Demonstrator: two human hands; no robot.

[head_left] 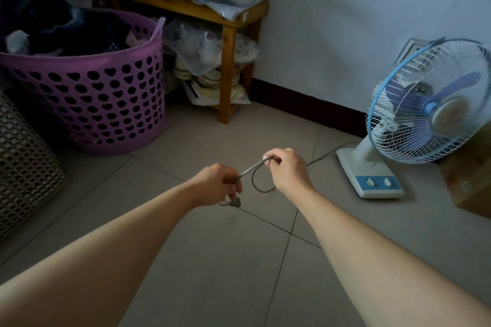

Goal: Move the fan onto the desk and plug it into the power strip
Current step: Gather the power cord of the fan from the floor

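A white and blue table fan stands on the tiled floor at the right, near the wall, its base showing two knobs. Its grey cord runs along the floor from the base to my hands. My right hand pinches a loop of the cord. My left hand grips the cord near its end, with the plug hanging just below the fingers. A slack loop of cord hangs between both hands. No desk or power strip is in view.
A purple laundry basket full of dark clothes stands at the left, a woven bin in front of it. A wooden shelf with bagged items is at the back. A cardboard box sits behind the fan.
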